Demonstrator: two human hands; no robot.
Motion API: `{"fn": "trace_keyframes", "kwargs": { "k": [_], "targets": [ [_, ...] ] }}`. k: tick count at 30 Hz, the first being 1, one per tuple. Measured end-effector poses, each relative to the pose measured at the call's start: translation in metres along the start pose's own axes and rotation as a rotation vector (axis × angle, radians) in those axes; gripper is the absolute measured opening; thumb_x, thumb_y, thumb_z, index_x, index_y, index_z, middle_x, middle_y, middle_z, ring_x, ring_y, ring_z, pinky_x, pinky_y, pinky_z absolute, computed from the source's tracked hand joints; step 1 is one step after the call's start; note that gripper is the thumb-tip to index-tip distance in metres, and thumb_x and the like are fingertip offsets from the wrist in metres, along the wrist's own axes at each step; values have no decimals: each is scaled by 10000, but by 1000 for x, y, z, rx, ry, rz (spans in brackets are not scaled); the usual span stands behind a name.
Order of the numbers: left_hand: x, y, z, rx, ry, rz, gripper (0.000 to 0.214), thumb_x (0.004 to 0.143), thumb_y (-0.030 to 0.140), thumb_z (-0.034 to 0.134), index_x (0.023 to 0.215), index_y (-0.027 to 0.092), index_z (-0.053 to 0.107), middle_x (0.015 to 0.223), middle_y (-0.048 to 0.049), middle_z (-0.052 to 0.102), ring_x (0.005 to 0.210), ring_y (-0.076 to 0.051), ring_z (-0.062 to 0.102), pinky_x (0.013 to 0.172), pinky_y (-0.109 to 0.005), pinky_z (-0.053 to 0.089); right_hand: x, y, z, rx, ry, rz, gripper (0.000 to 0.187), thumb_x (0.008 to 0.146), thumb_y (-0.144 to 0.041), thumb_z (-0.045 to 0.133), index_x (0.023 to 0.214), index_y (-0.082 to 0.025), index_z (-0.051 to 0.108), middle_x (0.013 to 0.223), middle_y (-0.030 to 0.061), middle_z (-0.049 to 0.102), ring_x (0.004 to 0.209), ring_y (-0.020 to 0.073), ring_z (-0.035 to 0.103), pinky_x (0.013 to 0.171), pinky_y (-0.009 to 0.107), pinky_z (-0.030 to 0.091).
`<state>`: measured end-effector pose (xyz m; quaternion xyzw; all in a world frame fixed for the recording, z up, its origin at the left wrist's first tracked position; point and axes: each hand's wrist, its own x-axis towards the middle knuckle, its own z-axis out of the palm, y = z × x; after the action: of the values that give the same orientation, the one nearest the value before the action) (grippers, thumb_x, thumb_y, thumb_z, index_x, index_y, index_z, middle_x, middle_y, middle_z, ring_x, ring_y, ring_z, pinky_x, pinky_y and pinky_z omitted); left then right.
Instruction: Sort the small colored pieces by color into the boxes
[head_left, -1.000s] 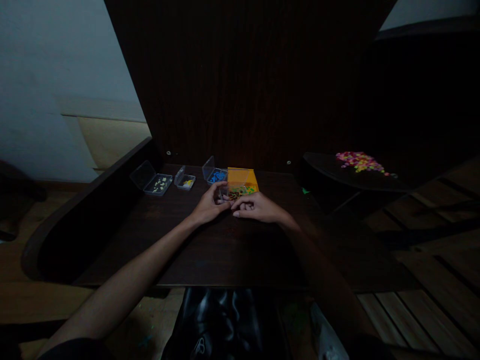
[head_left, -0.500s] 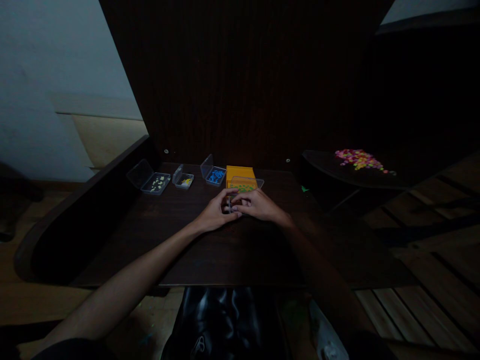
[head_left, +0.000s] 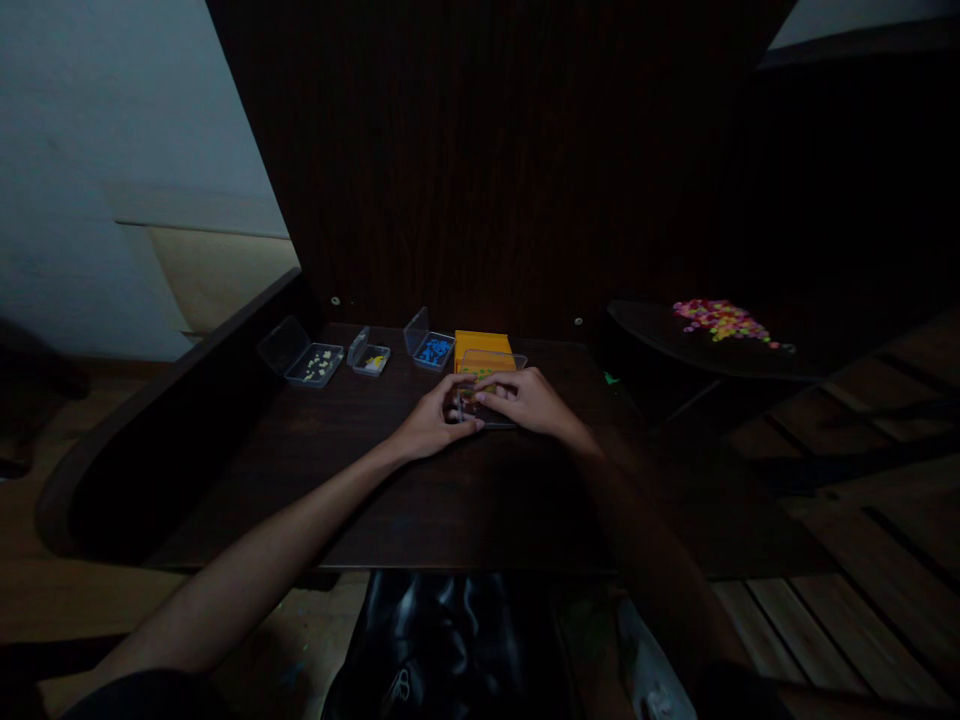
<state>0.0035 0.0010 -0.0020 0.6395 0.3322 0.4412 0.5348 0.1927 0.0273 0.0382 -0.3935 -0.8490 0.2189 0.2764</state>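
Observation:
In the middle of the dark desk lies a clear plastic box (head_left: 496,424), partly covered by my hands. My left hand (head_left: 431,424) curls round its left side, thumb at the front and fingers at the back. Above the box's inside, my right hand (head_left: 536,404) has its thumb and fingertips drawn together; whatever they pinch is too small and dark to tell. Behind the fingers, small green pieces (head_left: 486,372) show through clear plastic. A yellow box (head_left: 481,342) stands just beyond them.
Open clear boxes stand along the back left: one with pale pieces (head_left: 319,364), a smaller one with yellow and white pieces (head_left: 373,362), one with blue pieces (head_left: 435,349). Pink and yellow bits (head_left: 724,320) are heaped on a side shelf (head_left: 645,330). A raised panel (head_left: 172,430) edges the left.
My right hand has shifted slightly right and back, away from my left thumb, showing more of the box's inside. My left hand stays at the box's left side.

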Motion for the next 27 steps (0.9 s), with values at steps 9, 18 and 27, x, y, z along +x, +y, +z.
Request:
{"fn": "trace_keyframes", "kwargs": {
  "k": [9,18,27],
  "targets": [
    [5,-6,-10,-6,65,-12,658,661,207,752,1241,174,444,1240,-129,555,950,-190,641,852,-382,549,-6,-5,-15,262,-348,44,308,768,-387,669,881,-109,739,531,-50,446,492,64,349,478,204,268],
    [10,-8,-20,73,123,25,663,660,260,765,1238,163,455,1246,-135,559,963,-199,636,865,-389,542,0,0,7,-28,-572,-27,252,797,-256,664,1006,-135,738,541,-46,512,490,73,447,528,202,308],
    [10,-6,-20,100,132,29,667,663,288,766,1240,152,461,1216,-133,572,972,-221,635,861,-420,548,1,-1,16,-131,-584,-57,191,806,-221,665,962,-142,741,574,-41,534,518,77,480,575,201,327]
  ]
}}
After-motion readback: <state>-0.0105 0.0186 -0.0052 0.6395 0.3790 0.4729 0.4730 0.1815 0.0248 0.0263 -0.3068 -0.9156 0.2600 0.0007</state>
